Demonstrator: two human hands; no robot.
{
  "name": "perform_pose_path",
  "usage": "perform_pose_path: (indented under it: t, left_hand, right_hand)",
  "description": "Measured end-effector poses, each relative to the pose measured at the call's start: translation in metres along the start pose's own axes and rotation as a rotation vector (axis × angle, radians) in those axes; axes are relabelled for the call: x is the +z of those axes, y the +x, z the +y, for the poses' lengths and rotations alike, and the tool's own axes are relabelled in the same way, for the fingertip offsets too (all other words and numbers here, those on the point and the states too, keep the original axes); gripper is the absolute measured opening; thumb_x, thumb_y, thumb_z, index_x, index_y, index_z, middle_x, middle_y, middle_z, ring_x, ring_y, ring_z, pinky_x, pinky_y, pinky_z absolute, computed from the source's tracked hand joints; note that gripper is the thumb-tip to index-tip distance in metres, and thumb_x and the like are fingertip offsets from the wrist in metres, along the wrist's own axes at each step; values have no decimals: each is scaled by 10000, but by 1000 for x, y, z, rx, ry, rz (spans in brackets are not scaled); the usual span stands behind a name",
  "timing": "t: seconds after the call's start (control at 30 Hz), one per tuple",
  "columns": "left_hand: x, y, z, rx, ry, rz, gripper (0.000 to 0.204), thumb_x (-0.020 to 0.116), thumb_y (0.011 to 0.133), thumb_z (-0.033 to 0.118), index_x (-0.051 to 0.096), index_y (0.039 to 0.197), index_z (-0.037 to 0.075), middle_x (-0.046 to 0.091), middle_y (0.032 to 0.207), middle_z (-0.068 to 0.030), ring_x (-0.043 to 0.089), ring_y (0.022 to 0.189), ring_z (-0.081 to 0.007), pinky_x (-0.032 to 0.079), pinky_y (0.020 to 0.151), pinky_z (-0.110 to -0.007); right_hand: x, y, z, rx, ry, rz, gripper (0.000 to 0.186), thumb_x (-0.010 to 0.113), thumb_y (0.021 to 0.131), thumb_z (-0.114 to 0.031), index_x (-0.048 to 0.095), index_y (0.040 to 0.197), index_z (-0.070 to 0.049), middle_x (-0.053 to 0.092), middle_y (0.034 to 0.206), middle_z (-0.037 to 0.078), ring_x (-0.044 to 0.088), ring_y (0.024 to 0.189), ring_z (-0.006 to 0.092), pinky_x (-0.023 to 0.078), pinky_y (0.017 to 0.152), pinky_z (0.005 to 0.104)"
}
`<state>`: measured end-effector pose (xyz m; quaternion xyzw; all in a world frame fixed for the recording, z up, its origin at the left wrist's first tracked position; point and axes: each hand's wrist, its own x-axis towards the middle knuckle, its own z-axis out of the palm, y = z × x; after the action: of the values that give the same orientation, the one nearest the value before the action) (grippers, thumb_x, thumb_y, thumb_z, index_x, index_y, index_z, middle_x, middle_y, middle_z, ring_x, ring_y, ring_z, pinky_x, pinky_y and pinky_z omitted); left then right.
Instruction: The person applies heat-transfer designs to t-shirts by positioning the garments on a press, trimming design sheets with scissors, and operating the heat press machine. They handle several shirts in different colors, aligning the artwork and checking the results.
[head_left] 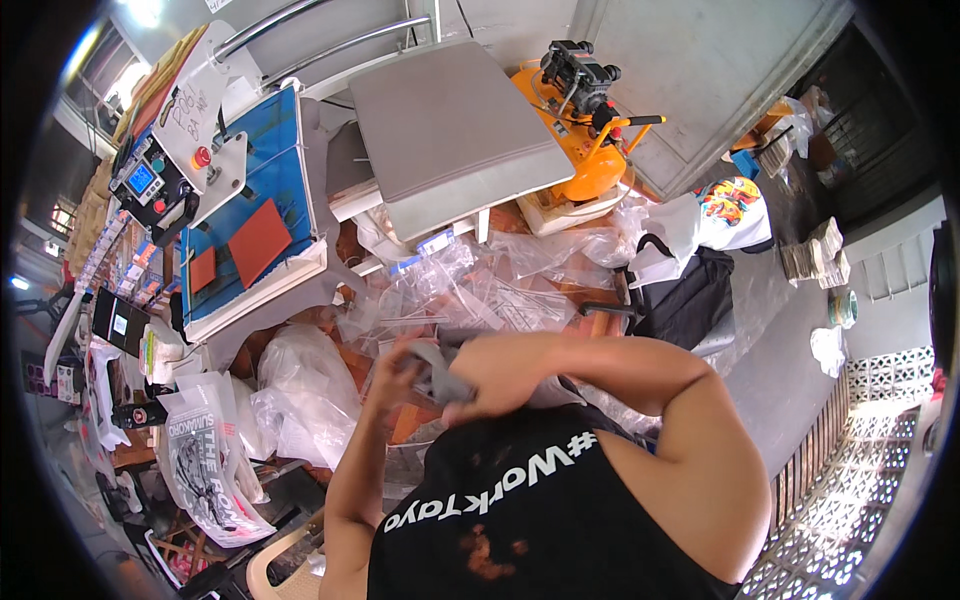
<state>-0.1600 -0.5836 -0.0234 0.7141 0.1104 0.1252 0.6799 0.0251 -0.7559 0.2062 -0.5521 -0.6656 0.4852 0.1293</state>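
Grey cloth-like item point(434, 366) bunched between our left hand point(394, 374) and right hand point(497, 372), both clasping it (fingers blurred), clear plastic point(510, 298) beyond the grip: we judge it taken up, not yet set down.

Place: this is looking like a small workshop, perhaps one for printing on cloth.
Control panel point(148, 185): it is showing a lit screen on a machine point(190, 118) at the left.
Red sheets point(260, 242): they are lying on a blue board point(275, 125) beside that machine.
Air compressor point(587, 178): it is standing next to a grey padded worktop point(455, 125).
White cloth point(735, 205): it is bearing a bright, many-coloured print.
Clear plastic point(310, 385): it is lying in crumpled heaps over the brown floor point(408, 422).
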Motion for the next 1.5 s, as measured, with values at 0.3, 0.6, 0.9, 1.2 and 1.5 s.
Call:
perform_pose_path:
  t: [0.3, 0.6, 0.9, 1.2, 1.5]
  left_hand:
    - [41, 31, 76, 151, 1184, 280, 236, 714, 750, 59, 632, 971, 42, 619, 991, -87, 581, 938, -192, 462, 803, -330]
    - [-52, 94, 105, 201, 993, 747, 367, 488, 829, -104, 682, 1117, 15, 708, 1021, -177, 692, 936, -299, 530, 837, -368]
    - [-145, 187, 256, 429, 1446, 881, 213, 581, 908, 124, 721, 921, -36, 712, 864, -133, 687, 777, -261, 541, 733, -342]
    - [-279, 488, 229, -82, 941, 420, 298, 756, 832, 214, 696, 1009, -18, 684, 906, -111, 626, 831, -164, 496, 765, -320]
    - [-299, 597, 42, -478, 875, 862, 216, 680, 858, 82, 710, 1038, -33, 730, 929, -180, 732, 848, -239, 593, 757, -352]
  right_hand:
    - [-48, -80, 43, 40, 67, 1172, 279, 599, 738, 70, 661, 994, -23, 667, 835, 150, 674, 827, 293, 517, 742, 360]
    - [-103, -172, 186, 347, -34, 1265, 420, 478, 624, 186, 698, 951, 40, 714, 892, 119, 661, 854, 192, 508, 795, 289]
    - [-275, -219, 239, 178, 61, 1441, 204, 544, 763, -78, 661, 903, 13, 677, 874, 91, 620, 790, 154, 492, 735, 283]
    - [-564, -43, 355, 626, -230, 1182, 342, 639, 819, -196, 670, 1092, 8, 702, 1030, 152, 651, 990, 263, 475, 865, 359]
    - [-585, 73, 547, 952, 156, 1130, 260, 566, 878, -167, 713, 1065, -61, 729, 921, 148, 723, 846, 278, 578, 692, 376]
